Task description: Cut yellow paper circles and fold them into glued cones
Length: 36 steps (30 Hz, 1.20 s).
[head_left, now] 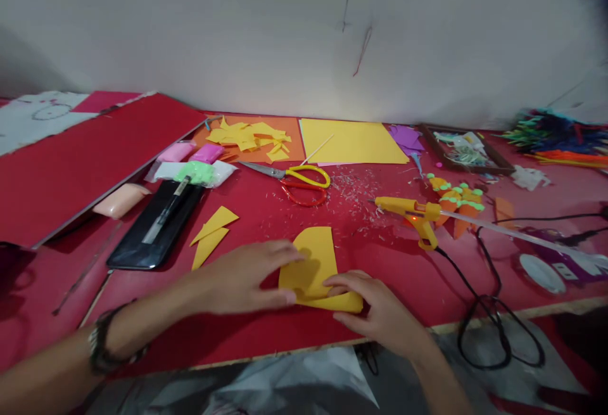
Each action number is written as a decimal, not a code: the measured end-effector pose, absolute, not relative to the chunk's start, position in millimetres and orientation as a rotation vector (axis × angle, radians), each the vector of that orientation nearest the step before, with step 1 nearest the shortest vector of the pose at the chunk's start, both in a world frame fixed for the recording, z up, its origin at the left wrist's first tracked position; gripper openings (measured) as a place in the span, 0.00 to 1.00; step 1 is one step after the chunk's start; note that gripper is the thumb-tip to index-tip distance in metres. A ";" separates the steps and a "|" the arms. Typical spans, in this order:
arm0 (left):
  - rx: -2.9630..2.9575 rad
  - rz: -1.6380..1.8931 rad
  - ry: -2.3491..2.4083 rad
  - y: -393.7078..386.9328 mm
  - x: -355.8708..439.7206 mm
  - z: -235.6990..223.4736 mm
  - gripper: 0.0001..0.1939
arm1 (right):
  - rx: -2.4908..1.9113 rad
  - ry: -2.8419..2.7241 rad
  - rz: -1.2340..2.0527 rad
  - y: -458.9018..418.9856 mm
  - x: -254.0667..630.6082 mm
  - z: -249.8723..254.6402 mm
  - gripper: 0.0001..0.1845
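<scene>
A piece of yellow paper [316, 260] with a rounded top lies on the red table, its near edge curled up into a roll. My right hand [380, 310] grips the right end of that roll between thumb and fingers. At the paper's left edge is my left hand [242, 275], thumb and fingers apart, with the fingertips at the sheet. To the left of it rest two pointed yellow paper pieces [215, 228]. Beyond the paper lie scissors [306, 177] with one yellow and one red handle loop.
A yellow glue gun [418, 212] with a lit red light and trailing black cord [496, 313] lies right, beside orange carrot-like pieces [456, 199]. A black phone [156, 225] carrying a pen is left. Yellow sheets [354, 139], paper scraps [249, 135] and a tray [468, 149] line the wall.
</scene>
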<state>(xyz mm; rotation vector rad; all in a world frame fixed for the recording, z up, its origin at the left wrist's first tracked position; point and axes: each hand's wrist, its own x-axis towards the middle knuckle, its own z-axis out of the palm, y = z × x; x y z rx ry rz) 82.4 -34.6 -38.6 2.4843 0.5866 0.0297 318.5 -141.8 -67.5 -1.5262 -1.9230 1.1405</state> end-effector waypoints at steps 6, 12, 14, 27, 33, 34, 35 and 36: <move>2.437 0.075 0.856 -78.1 82.5 -57.4 0.14 | -1.538 -1.801 1.215 -133.7 308.4 -66.5 0.23; 2.352 0.060 1.249 -76.9 94.0 -67.7 0.14 | -1.612 -1.390 1.125 -127.3 299.7 -81.2 0.34; 2.363 0.017 1.357 -78.1 96.9 -66.1 0.14 | -1.581 -1.326 1.117 -125.6 297.5 -85.4 0.33; 2.264 -0.033 1.539 -81.4 100.8 -71.5 0.11 | -1.848 -1.640 0.606 -121.4 278.8 -86.2 0.10; 2.235 -0.016 1.536 -79.5 102.6 -70.3 0.09 | -1.908 -1.775 0.507 -117.6 271.0 -85.3 0.10; 2.234 -0.018 1.536 -79.1 103.0 -69.7 0.09 | -1.923 -1.787 0.494 -117.4 269.9 -85.0 0.10; 2.234 -0.023 1.536 -78.8 103.3 -69.1 0.09 | -1.938 -1.803 0.479 -117.1 268.9 -84.8 0.10; 2.233 -0.034 1.535 -78.5 103.5 -68.6 0.09 | -1.952 -1.823 0.462 -116.8 268.0 -84.6 0.11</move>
